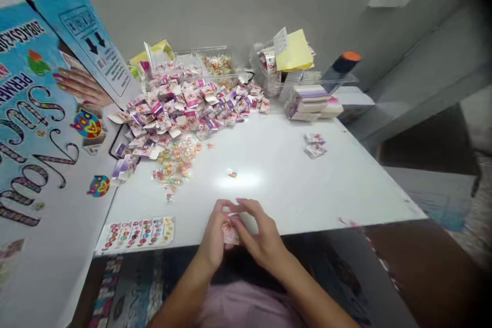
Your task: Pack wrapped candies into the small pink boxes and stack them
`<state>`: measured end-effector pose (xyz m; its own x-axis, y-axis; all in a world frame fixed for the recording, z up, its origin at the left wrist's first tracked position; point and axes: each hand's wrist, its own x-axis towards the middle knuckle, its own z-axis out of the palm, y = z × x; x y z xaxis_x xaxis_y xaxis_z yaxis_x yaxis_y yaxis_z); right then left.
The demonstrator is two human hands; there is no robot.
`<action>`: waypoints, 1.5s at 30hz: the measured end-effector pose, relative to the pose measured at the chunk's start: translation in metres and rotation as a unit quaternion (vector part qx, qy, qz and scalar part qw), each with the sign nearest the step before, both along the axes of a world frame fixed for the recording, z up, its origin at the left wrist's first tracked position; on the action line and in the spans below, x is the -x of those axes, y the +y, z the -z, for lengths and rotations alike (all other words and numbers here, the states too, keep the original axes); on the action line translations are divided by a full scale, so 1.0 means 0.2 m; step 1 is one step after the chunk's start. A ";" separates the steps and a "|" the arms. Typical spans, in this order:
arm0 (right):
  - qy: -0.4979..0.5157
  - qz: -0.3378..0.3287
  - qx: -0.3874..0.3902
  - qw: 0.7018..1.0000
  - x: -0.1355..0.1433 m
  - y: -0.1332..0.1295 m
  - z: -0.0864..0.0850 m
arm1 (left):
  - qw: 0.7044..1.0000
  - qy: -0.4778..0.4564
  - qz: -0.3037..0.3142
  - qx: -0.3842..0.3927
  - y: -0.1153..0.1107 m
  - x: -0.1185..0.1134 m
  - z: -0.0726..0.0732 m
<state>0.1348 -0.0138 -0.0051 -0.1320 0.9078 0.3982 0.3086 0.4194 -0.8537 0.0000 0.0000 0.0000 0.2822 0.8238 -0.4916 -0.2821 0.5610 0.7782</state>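
At the table's front edge, my left hand (215, 233) and my right hand (259, 233) close round one small pink and white box (230, 231). Fingers of both hands touch its upper end. Beyond them a small candy packet (232, 173) lies on the white table (269, 164). Two small boxes (315, 145) rest farther right. At the left is a big heap of similar boxes (184, 105), some with raised flaps, beside a pile of clear candy packets (177, 161).
Sticker sheets (140, 233) lie at the front left. A large printed carton (57, 113) stands along the left side. At the back are a clear bin of candy (219, 64), stacked flat cartons (313, 102), yellow paper (295, 50) and a dark bottle with an orange top (346, 63).
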 end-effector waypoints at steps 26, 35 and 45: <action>0.037 0.006 0.070 0.997 -0.02 0.18 -0.02 | 0.994 0.013 0.046 -0.103 0.26 0.00 0.02; 0.152 0.033 0.151 0.976 -0.08 0.22 0.00 | 0.985 0.014 0.037 -0.168 0.14 -0.01 -0.01; 0.066 0.091 -0.017 0.994 0.01 0.16 -0.04 | 0.950 0.135 -0.042 -0.280 0.08 0.01 -0.04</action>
<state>0.1321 0.0188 0.0031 0.0884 0.8980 0.4311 0.2681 0.3954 -0.8785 -0.0018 0.0154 0.0080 0.1305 0.9913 -0.0157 -0.0552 0.0230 0.9982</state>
